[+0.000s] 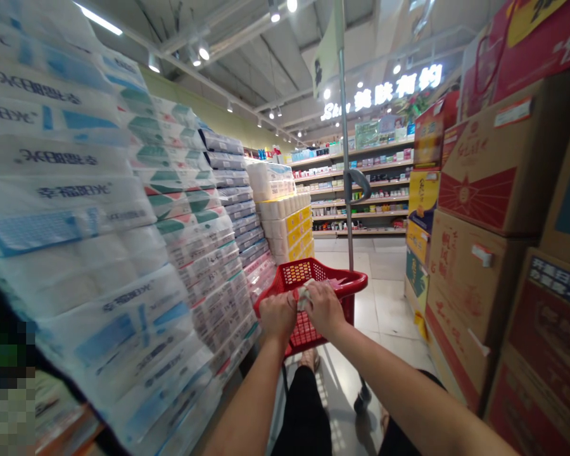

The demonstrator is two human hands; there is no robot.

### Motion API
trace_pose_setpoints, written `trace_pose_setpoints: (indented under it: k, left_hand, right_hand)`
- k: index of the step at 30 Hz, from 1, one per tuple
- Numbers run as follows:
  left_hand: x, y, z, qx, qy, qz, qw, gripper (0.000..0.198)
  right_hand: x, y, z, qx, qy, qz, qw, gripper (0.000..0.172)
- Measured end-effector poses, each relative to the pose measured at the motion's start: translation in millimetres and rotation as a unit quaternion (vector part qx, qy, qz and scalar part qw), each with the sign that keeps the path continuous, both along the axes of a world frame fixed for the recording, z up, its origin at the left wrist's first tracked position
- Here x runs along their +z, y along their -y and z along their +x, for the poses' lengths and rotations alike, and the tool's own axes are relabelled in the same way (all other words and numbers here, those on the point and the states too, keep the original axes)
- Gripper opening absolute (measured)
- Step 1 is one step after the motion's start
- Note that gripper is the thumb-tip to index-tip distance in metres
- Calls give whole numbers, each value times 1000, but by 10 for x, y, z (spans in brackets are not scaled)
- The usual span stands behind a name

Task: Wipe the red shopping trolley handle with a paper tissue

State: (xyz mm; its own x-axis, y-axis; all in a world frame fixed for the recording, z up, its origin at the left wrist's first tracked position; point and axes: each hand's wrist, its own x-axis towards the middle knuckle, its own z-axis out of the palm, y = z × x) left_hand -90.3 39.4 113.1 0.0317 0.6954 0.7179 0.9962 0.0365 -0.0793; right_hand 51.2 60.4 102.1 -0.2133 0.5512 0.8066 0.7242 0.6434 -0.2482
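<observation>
Left hand [276,315] and right hand [322,311], grip closed on the near edge of a red cart [360,280] at lower center, should steer evenly between paper packs [71,164] at left and boxes [479,158] at right.

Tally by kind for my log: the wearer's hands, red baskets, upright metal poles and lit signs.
Hands: 2 (left hand, right hand)
Red basket: 1
Metal pole: 1
Lit sign: 1
Total: 5
</observation>
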Motion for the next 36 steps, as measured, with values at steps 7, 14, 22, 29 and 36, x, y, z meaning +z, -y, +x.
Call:
trace_pose_setpoints:
  k: [7,14,22,29,36]
  left_hand:
    - [12,-1,-25,-24,10,-10,1000,40]
    - [14,4,-12,-15,19,-15,1000,37]
    - [-3,-4,-30,-15,16,-4,1000,41]
    - [-9,8,-33,-18,16,-7,1000,42]
    - [-6,24,-115,-17,16,-10,1000,41]
  right_hand:
    - [6,-8,61,75,35,3,997,38]
    - [120,-94,149,71,49,-6,996,31]
    - [66,-92,205,81,52,10,995,36]
    - [174,-168,277,-5,-3,-104,995,21]
    - [58,-35,143,3,2,-52,999,26]
